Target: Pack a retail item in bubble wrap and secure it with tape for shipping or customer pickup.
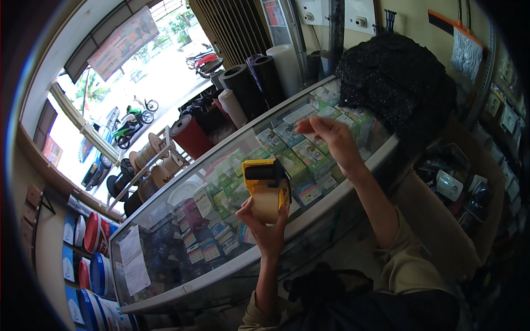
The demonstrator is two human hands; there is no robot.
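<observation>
My left hand [265, 233] grips a yellow hand-held tape dispenser [265, 164] from below, thumb and fingers on either side of its roll of tan packing tape [265, 205]. A dark roller crosses the upper part of the dispenser. To the right of it, my right hand [333, 138] is raised over the glass display counter [285, 231]. Its fingers are loosely bent and slightly blurred, and I see nothing held in them. Through the glass show several green and white light-bulb boxes [308, 155].
A large black fibrous bundle [397, 78] sits on the counter's right end. White paper sheets [133, 260] lie at its left end. Beyond the counter stand upright rolls of material [240, 89] and cable spools [151, 153]. Paint pails [99, 233] line the left; an open carton [434, 223] is at right.
</observation>
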